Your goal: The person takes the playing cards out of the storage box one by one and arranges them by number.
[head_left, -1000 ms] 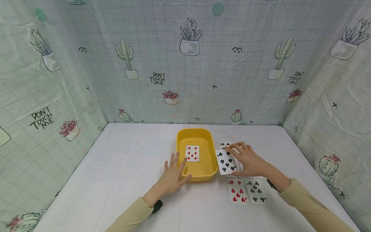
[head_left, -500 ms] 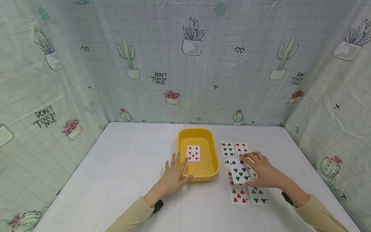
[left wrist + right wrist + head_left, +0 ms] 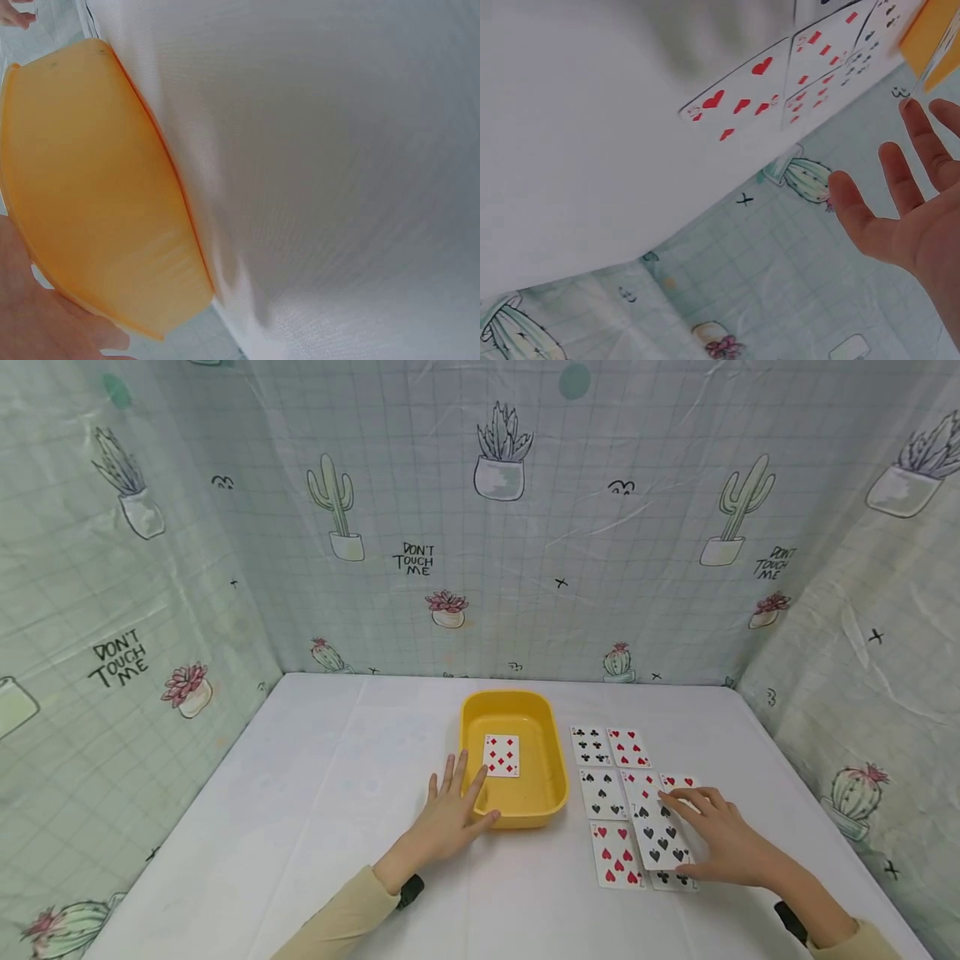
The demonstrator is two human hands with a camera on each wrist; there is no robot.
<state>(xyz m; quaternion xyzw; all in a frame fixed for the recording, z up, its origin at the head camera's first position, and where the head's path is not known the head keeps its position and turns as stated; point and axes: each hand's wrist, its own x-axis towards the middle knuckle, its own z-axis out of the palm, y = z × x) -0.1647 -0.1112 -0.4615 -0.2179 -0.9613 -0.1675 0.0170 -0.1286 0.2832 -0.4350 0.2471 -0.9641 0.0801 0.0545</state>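
The black seven-of-spades playing card [image 3: 660,837] under the right hand's [image 3: 722,848] flat, spread fingers could slip and scatter neighbouring cards; the left hand [image 3: 447,817] rests open against the yellow plastic tray [image 3: 551,758].

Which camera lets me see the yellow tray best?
The head view: the whole yellow tray shows, with a diamond card inside. The left wrist view shows only its outer wall up close; the right wrist view catches just a corner.

— Around the bench [image 3: 315,827]?
— Draped in white cloth, walled by a pale green curtain [image 3: 525,527] — printed with cacti, potted succulents, "DON'T TOUCH ME".
— And further back on the bench?
— Five face-up cards [image 3: 607,768] in rows — clubs, spades, red suits.
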